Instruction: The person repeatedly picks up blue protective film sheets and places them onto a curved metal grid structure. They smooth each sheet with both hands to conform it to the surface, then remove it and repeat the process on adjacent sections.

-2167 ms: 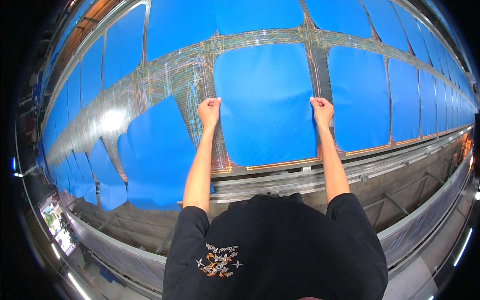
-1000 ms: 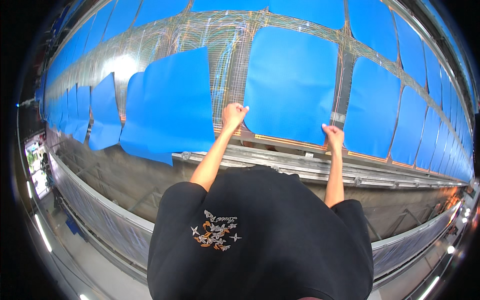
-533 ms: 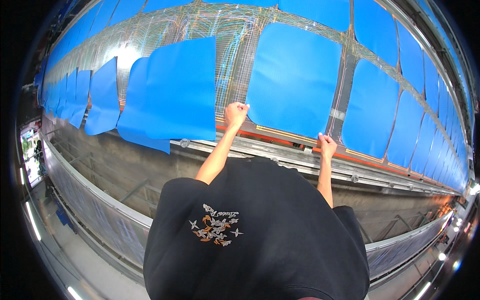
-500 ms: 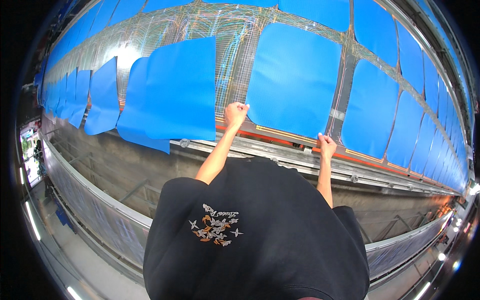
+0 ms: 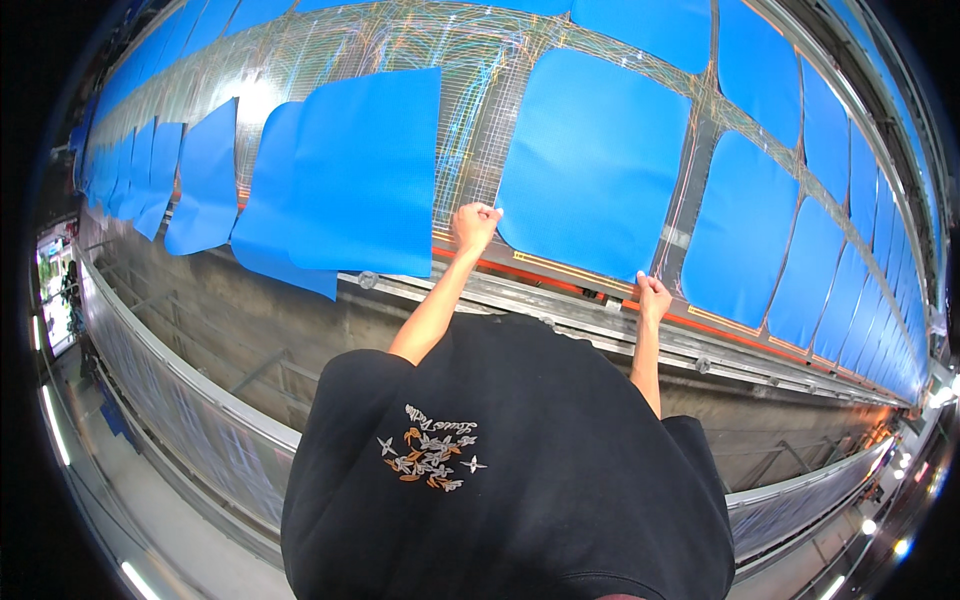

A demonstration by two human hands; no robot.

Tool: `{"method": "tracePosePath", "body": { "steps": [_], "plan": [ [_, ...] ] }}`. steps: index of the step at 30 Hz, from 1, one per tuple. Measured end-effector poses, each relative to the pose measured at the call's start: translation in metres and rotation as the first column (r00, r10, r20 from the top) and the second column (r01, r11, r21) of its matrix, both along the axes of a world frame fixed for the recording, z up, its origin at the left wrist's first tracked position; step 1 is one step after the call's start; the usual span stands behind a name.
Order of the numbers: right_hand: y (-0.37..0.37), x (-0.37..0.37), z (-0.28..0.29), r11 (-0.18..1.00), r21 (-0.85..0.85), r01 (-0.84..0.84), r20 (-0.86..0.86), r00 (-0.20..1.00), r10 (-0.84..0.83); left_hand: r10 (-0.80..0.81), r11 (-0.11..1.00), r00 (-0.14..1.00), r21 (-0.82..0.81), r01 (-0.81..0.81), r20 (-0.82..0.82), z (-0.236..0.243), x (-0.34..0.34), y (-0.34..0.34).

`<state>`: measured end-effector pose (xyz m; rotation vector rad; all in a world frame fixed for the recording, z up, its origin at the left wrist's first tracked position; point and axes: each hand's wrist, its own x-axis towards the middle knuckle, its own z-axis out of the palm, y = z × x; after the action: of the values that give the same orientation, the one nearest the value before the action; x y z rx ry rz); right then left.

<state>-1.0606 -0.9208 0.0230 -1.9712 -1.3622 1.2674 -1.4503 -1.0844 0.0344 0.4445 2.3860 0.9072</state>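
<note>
A blue fabric panel [image 5: 595, 165] with rounded corners lies on the long, line-marked table [image 5: 478, 160] in front of me. At its lower left edge my left hand [image 5: 475, 227] is closed, thumb and fingers pinching the panel's border. My right hand [image 5: 653, 297] pinches the lower right corner in the same way. Slight soft waves show across the panel between the two hands. To the left, overlapping loose blue panels [image 5: 365, 175] hang partly over the table's near edge.
More blue panels [image 5: 740, 230] lie in a row to the right, with others [image 5: 650, 30] across the far side. A metal rail [image 5: 540, 300] with round knobs runs along the near edge. Behind me stands a second long table edge [image 5: 190, 370].
Both hands keep their pinch on the panel's near corners, almost unmoved. The view has shifted and turned slightly.
</note>
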Motion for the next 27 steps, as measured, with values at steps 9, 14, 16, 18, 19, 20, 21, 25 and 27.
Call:
{"method": "tracePosePath", "body": {
  "steps": [9, 14, 16, 18, 19, 20, 21, 25, 27],
  "plan": [
    [-0.001, 0.000, -0.006, 1.000, -0.022, 0.015, -0.022, 1.000, -0.015, -0.006, 1.000, 0.998, -0.023, 0.005, -0.057, -0.017, -0.001, -0.006],
    [0.001, 0.003, -0.016, 0.998, 0.059, -0.025, 0.105, 0.994, 0.018, 0.008, 0.999, 0.999, -0.047, -0.006, 0.039, -0.006, -0.001, 0.000],
    [-0.001, 0.001, -0.010, 0.997, 0.056, -0.054, 0.223, 0.974, 0.040, -0.041, 0.998, 0.999, -0.051, 0.040, -0.013, 0.000, 0.000, -0.001],
    [0.002, -0.010, 0.000, 0.989, 0.089, -0.116, 0.385, 0.920, 0.073, -0.122, 0.992, 0.982, -0.051, 0.116, -0.142, -0.001, 0.000, -0.006],
    [0.002, -0.018, 0.012, 0.981, 0.122, -0.152, 0.490, 0.869, 0.074, -0.123, 0.989, 0.979, -0.096, 0.108, -0.162, 0.003, 0.002, -0.004],
    [0.001, -0.028, 0.024, 0.970, 0.149, -0.194, 0.588, 0.806, 0.070, -0.124, 0.985, 0.975, -0.141, 0.099, -0.182, 0.012, 0.003, -0.003],
    [0.002, -0.038, 0.031, 0.932, 0.215, -0.291, 0.577, 0.808, 0.119, -0.129, 0.979, 0.971, -0.182, 0.092, -0.202, 0.022, 0.004, 0.002],
    [-0.006, -0.101, 0.057, 0.663, 0.327, -0.674, 0.533, 0.711, 0.459, -0.503, 0.822, 0.734, 0.008, 0.569, -0.457, 0.032, 0.030, 0.020],
    [-0.011, -0.134, 0.064, 0.403, 0.365, -0.839, 0.453, 0.538, 0.711, -0.702, 0.626, 0.526, -0.065, 0.777, -0.480, 0.019, 0.046, 0.033]
  ]
}}
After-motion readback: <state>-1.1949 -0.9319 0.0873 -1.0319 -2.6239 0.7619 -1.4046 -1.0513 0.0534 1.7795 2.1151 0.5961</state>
